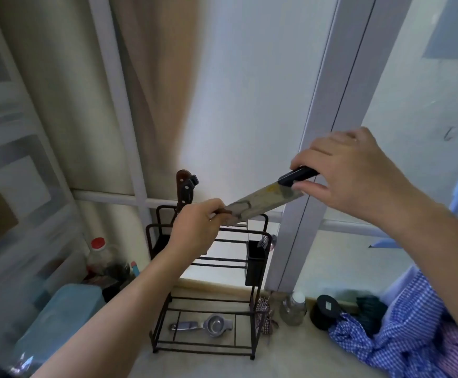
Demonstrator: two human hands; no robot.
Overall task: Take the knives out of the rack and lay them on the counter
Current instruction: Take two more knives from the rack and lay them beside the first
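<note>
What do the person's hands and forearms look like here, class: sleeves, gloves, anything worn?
Both forearms are bare as far as the frame shows, with no sleeves or gloves. The left hand may carry a thin ring, too blurred to confirm. The right hand shows nothing worn.

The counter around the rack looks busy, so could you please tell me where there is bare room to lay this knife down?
The widest bare patch of counter lies in front of the rack, between the blue box and the checked cloth. Right of the rack it is crowded: a glass bottle and a black jar. Left of it, bottles crowd the corner.
</note>
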